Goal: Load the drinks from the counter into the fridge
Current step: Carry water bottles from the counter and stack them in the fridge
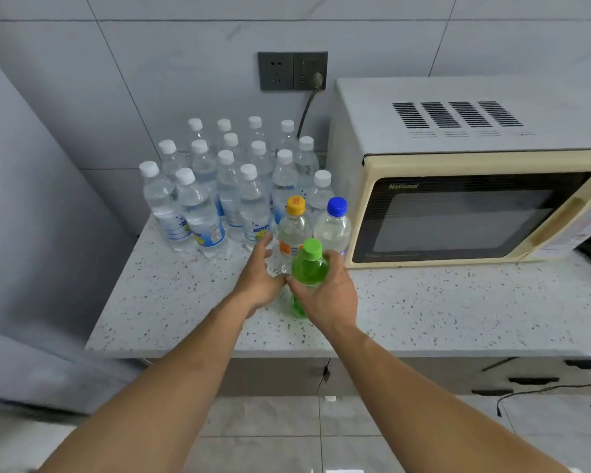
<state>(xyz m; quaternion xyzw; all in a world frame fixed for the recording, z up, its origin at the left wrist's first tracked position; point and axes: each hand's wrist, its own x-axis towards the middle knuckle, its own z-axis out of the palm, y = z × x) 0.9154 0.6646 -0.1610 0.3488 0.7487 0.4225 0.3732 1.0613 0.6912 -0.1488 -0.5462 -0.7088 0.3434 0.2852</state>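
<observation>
A green bottle (309, 268) with a green cap stands on the speckled counter (423, 308), and my right hand (328, 295) is wrapped around its body. My left hand (258, 273) reaches beside it with fingers spread, close to the orange-capped bottle (294, 227), holding nothing. A blue-capped clear bottle (334, 223) stands just right of the orange-capped one. Behind them stand several white-capped water bottles (202, 206) in a cluster against the wall. The grey fridge side (31, 233) fills the left; its door and inside are out of view.
A cream microwave (468, 186) sits on the counter right of the bottles, its cord running to a wall socket (292, 70). Cabinet drawers (492, 373) lie under the counter, and a black cable (543, 392) hangs at the lower right above the tiled floor.
</observation>
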